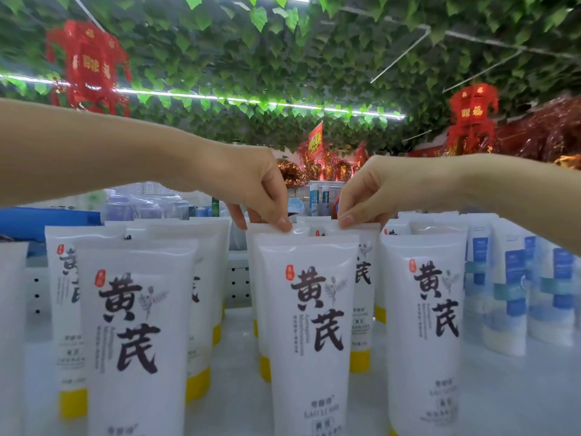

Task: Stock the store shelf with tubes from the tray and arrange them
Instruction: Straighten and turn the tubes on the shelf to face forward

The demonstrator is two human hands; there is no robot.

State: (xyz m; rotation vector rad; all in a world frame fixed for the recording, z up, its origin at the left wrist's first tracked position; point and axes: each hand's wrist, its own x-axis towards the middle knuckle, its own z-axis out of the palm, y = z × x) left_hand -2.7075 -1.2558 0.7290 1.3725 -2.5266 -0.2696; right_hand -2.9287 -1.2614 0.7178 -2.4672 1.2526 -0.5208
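Note:
White tubes with black characters and yellow caps stand upside down in rows on the white shelf [503,388]. A front tube [308,325] stands in the middle, with a second tube [366,278] right behind it. My left hand [251,187] pinches the top left corner of that rear tube's crimped edge. Its top right corner is pinched by my right hand [374,190]. More of these tubes stand at the left [135,325] and at the right [424,309]. No tray is in view.
Blue-and-white tubes [515,294] stand in rows at the right of the shelf. A perforated white back panel [235,284] shows between the rows. Other products sit on a further shelf behind. Green leaves and red lanterns [89,64] hang overhead.

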